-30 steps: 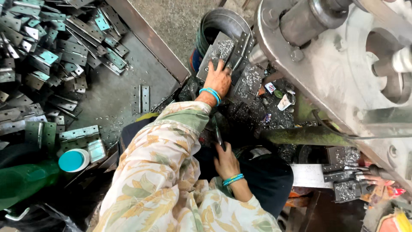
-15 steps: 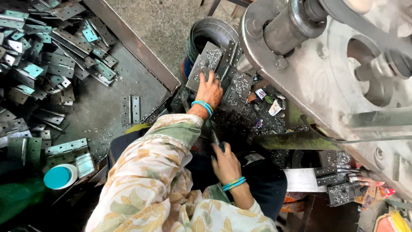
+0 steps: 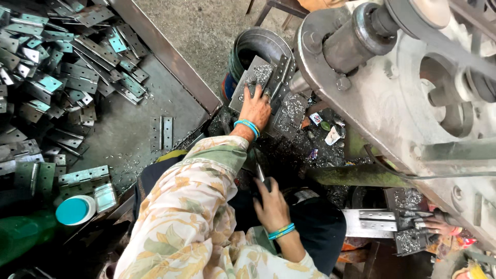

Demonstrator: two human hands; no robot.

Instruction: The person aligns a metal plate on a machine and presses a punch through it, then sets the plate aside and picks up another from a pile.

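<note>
Reaching further since a moment ago, left hand presses flat, fingers spread, on perforated grey metal hinge plates atop the bucket; right hand grips a thin metal strip. Gathering plates; lifting one needs closing fingers.

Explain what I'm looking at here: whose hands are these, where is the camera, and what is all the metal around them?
The view comes from a camera worn on the person's head, looking down over a flowered sleeve at their own two hands. The left hand, with a blue bangle at the wrist, lies flat on a perforated metal plate dusted with metal shavings, beside a dark metal bucket. The right hand sits lower, near the lap, with its fingers around a thin dark tool; what kind of tool is hard to tell. At right stands a big grey machine with a thick shaft. On the tray at left lies a heap of metal hinges. Another person's hand shows at lower right, on a punched metal strip.
</note>
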